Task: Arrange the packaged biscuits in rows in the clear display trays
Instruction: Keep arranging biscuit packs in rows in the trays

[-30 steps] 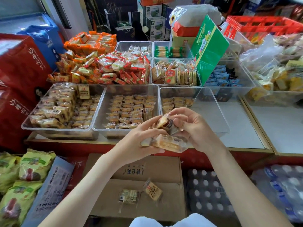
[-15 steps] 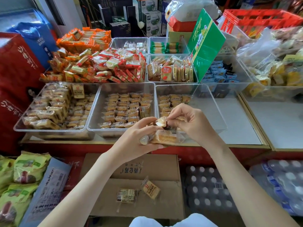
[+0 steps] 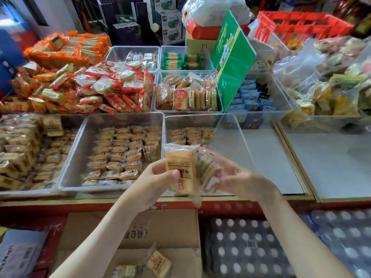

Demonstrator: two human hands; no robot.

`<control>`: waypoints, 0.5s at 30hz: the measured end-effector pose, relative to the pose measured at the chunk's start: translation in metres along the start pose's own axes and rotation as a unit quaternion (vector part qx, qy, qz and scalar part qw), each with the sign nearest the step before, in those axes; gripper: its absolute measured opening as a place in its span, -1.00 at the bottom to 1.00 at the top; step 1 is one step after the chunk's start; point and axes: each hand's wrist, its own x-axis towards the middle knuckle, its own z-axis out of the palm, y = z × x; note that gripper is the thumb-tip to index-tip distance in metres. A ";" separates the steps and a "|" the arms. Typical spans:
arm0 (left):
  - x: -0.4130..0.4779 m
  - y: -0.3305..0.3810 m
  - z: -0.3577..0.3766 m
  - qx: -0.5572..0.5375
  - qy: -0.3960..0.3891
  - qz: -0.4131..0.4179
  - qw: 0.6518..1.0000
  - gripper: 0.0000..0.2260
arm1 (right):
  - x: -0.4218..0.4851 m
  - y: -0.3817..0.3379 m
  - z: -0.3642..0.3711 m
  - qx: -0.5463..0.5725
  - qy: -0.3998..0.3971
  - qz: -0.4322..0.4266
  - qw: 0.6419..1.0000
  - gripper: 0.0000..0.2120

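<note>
Clear-wrapped biscuit packets are being gripped by the left hand, thumb curled across them; the right hand (badly blurred) is being held alongside, its grip indiscernible.

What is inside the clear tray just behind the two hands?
The clear tray holds a few biscuit packets in short rows at its far left corner; its right part is bare. The left hand, right hand and held packets cover its near left part.
</note>
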 end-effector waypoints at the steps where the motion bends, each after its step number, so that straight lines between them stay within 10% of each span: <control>1: 0.013 -0.003 -0.001 -0.013 -0.014 -0.014 1.000 -0.55 | 0.006 0.003 -0.003 -0.035 -0.014 0.009 0.999 -0.41; 8: 0.069 -0.020 -0.021 -0.100 0.125 -0.008 0.987 -0.45 | 0.052 0.008 -0.063 0.047 0.210 -0.056 0.975 -0.66; 12: 0.079 -0.030 -0.035 -0.060 0.300 0.027 0.952 -0.60 | 0.095 0.032 -0.126 -0.088 0.487 0.074 0.866 -0.41; 15: 0.078 -0.038 -0.038 -0.028 0.333 0.033 0.942 -0.66 | 0.125 0.050 -0.148 -0.123 0.551 0.104 0.819 -0.43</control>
